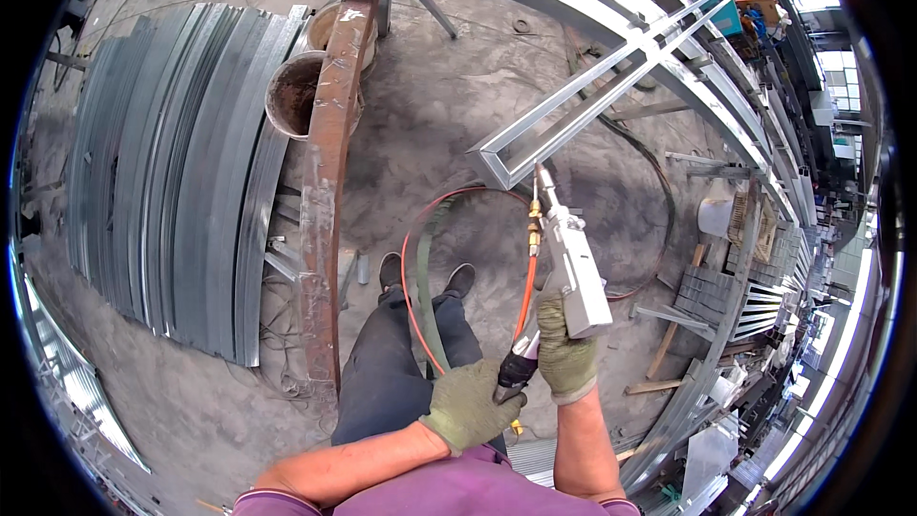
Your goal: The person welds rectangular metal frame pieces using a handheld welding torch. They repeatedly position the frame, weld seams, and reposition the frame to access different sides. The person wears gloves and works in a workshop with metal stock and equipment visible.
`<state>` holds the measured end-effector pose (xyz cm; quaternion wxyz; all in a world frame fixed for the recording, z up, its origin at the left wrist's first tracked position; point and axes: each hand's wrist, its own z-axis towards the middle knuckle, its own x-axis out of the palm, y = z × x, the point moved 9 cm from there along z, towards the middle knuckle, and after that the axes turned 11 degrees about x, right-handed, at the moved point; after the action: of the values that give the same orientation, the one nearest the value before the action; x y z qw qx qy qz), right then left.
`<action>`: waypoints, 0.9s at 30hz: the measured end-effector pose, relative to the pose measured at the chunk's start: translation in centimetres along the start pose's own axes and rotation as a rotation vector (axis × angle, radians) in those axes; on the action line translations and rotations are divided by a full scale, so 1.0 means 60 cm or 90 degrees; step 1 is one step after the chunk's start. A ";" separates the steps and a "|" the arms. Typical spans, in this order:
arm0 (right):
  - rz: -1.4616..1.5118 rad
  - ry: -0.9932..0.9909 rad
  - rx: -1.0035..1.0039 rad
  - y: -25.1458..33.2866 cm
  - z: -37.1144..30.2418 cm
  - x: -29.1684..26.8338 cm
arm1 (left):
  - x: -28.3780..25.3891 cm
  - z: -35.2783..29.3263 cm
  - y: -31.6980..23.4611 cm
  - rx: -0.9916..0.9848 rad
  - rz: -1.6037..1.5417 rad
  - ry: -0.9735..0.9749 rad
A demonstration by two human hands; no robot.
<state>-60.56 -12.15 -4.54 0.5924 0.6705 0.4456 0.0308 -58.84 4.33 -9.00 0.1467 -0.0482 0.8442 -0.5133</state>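
Note:
My right hand [567, 349], in an olive work glove, is closed around the grip of a handheld welding gun [579, 272] with a boxy white body. Its narrow nozzle [542, 175] points away from me, its tip at or very near the mitred corner of a silver metal frame [501, 168]. Lower and to the left, my gloved left hand [473, 405] is closed on the black-wrapped cable [517, 370] behind the gun. Brass fittings [534, 229] and an orange hose [529, 291] run along the gun's left side.
A rusty steel beam [327, 201] stretches along my left, beside buckets [294, 96] and stacked grey metal profiles [177, 182]. Hoses loop across the floor near my shoes [460, 279]. Long metal bars [735, 115], blocks [705, 294] and a white bucket [714, 215] lie to the right.

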 end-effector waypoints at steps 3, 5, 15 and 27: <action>0.004 0.021 0.020 0.004 -0.004 0.017 | 0.011 -0.013 0.009 -0.029 -0.029 0.013; -0.012 0.022 0.023 -0.004 -0.006 0.019 | 0.014 -0.018 0.014 -0.044 -0.042 0.028; -0.064 0.050 0.047 -0.012 -0.016 0.039 | 0.019 -0.032 0.034 -0.049 -0.044 0.005; -0.072 0.046 0.047 -0.016 -0.017 0.050 | 0.007 -0.032 0.036 -0.049 -0.055 0.008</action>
<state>-59.86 -9.57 -6.48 0.5520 0.6641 0.5043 0.0051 -59.66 6.86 -10.20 0.1169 -0.0867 0.8613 -0.4869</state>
